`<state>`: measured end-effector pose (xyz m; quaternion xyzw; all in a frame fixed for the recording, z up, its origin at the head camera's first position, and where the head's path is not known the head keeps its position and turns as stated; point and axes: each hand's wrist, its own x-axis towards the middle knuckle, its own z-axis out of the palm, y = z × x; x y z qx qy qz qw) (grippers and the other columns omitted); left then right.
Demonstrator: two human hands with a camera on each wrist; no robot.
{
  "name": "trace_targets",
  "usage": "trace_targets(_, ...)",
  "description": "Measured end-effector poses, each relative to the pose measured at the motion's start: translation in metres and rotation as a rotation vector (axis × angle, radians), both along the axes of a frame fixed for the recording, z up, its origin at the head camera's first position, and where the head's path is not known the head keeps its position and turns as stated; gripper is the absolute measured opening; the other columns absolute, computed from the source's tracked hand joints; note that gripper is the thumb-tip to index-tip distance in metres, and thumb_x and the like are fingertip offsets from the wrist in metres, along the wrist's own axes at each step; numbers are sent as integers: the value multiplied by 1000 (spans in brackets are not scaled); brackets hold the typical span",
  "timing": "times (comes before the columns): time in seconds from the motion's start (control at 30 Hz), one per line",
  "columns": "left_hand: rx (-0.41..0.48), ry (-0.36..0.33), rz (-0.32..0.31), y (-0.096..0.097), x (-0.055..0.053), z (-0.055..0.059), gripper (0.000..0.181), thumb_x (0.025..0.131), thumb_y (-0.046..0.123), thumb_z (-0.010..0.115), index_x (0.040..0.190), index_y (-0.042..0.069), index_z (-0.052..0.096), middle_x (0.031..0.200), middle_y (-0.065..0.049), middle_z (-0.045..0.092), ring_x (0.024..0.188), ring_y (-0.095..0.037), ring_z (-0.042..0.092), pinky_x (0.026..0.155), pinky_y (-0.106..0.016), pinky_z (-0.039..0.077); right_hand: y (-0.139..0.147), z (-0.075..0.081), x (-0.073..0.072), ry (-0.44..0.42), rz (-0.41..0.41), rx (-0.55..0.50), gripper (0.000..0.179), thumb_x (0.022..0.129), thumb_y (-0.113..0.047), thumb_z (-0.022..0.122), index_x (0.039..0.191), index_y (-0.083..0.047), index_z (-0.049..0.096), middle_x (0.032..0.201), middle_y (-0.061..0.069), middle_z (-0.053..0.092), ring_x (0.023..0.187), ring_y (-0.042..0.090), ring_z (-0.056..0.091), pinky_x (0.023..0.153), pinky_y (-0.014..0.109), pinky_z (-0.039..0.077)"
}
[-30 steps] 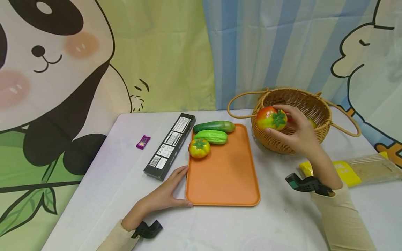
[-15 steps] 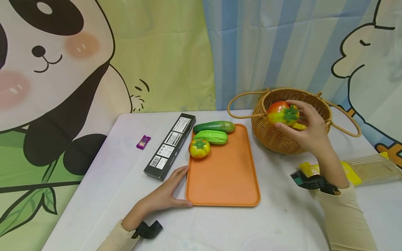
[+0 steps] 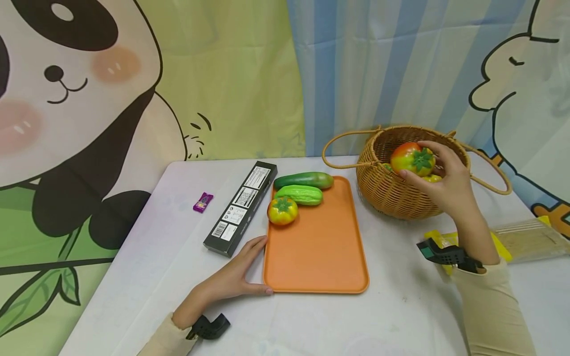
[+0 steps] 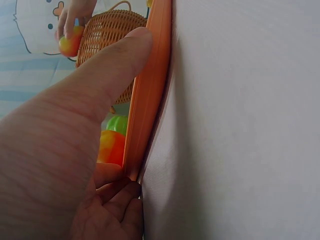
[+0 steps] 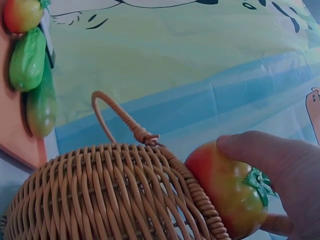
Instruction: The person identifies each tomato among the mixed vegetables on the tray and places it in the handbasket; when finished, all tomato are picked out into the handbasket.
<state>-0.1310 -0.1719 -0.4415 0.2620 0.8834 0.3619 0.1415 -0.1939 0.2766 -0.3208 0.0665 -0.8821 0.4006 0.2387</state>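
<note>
My right hand [image 3: 447,180] grips a red-and-yellow tomato [image 3: 411,159] between thumb and fingers, over the mouth of the wicker basket [image 3: 387,195]. In the right wrist view this tomato [image 5: 230,190] is beside the basket's rim, its green leafy top towards the palm. My left hand [image 3: 238,274] lies at the near left corner of the orange tray [image 3: 318,257], thumb on the near edge and fingers along the left side. Another tomato [image 3: 282,211], a light green ridged gourd [image 3: 299,195] and a dark green cucumber-like vegetable [image 3: 304,180] lie at the tray's far left.
Inside the basket a yellow item [image 3: 432,178] shows partly behind the hand. Left of the tray lie a long black box [image 3: 240,207] and a small purple wrapped sweet [image 3: 203,202]. A clear packet [image 3: 530,240] with yellow ends rests on the right, partly under the right forearm.
My right hand has carried the tomato to the right, from the basket's left rim to over its mouth. The left hand and the tray have stayed put.
</note>
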Motion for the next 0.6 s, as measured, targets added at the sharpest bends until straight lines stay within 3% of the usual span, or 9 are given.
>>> trace_targets(0.23, -1, 3, 0, 0, 0, -1, 116, 72, 56, 81, 157, 10, 17, 161, -4, 16, 145, -23, 22, 116, -48, 24, 7, -2, -3, -50, -5, 48, 66, 84, -21, 77, 143, -12, 48, 140, 20, 45, 115, 32, 45, 81, 11, 34)
trace_targets(0.4, -1, 1, 0, 0, 0, 0, 116, 72, 57, 81, 157, 11, 17, 161, -4, 16, 145, -23, 22, 116, -48, 25, 10, -3, -4, -65, 3, 76, 66, 84, -20, 77, 142, -9, 48, 142, 21, 44, 120, 39, 43, 85, 13, 33)
trace_targets(0.47, -1, -3, 1, 0, 0, 0, 116, 71, 57, 81, 157, 11, 17, 161, -4, 16, 145, -24, 22, 116, -49, 25, 11, -3, -5, -70, 6, 90, 66, 84, -20, 77, 142, -7, 48, 143, 21, 43, 122, 40, 42, 89, 22, 37)
trace_targets(0.6, 1, -13, 4, 0, 0, 1, 116, 71, 57, 81, 157, 11, 16, 162, -4, 15, 146, -24, 21, 116, -49, 25, 12, -3, -7, -100, 25, 111, 61, 88, -22, 72, 141, -3, 47, 146, 24, 37, 122, 46, 40, 93, 50, 41)
